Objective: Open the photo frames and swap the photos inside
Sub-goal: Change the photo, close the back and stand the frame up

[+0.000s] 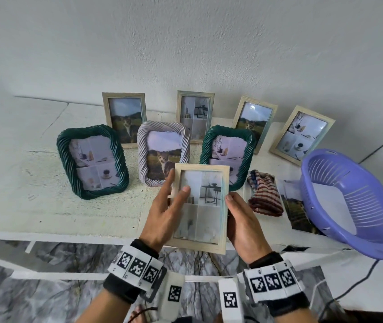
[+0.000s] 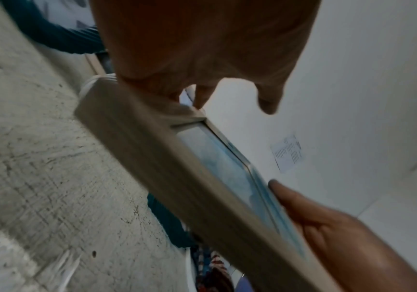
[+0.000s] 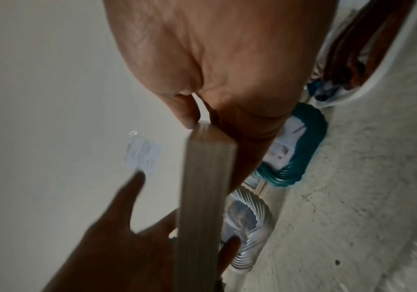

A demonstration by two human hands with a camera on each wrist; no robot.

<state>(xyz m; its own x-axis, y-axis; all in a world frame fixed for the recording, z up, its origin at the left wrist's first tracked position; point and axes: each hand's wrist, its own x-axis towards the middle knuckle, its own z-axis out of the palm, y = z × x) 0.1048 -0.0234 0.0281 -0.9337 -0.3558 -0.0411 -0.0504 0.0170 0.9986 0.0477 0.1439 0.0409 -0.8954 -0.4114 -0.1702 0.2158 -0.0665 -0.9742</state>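
- Head view: a pale wooden frame [image 1: 201, 207] is held upright above the near edge of the white table [image 1: 46, 206], glass toward the person, showing a four-panel interior photo.
- The left hand [image 1: 162, 213] clasps its left edge, thumb on the glass, index finger reaching up past the top corner; the right hand [image 1: 244, 224] grips the right edge, thumb tip on the rim.
- Beyond the grip stand a dark green rope frame [image 1: 92, 162], a lilac rope frame [image 1: 162, 155], a second green frame [image 1: 227, 155] and four wooden frames farther back; right of it lie a striped cloth [image 1: 265, 194], a loose photo [image 1: 295, 206] and a purple basket [image 1: 348, 201].
- Left wrist view: blurred; the wooden frame [image 2: 177, 177] runs diagonally, the right hand's thumb [image 2: 285, 189] pressing its bluish far rim.
- Right wrist view: the frame's edge [image 3: 202, 207] rises between both hands, the left hand's fingers [image 3: 127, 197] spread beside it.
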